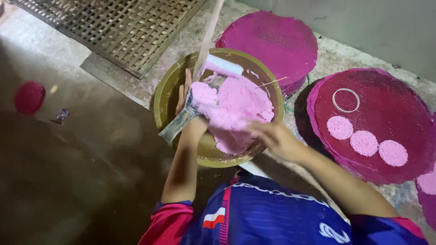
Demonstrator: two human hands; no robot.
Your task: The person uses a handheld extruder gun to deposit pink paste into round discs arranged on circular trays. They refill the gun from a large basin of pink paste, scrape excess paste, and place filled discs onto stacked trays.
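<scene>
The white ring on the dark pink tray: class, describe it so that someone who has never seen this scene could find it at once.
Start at the olive-green bowl of pink paste and look right to the round dark pink tray. The white ring lies flat near its upper left edge, above a row of three pale pink discs. Unlike those solid discs, it is a thin, hollow hoop.
</scene>
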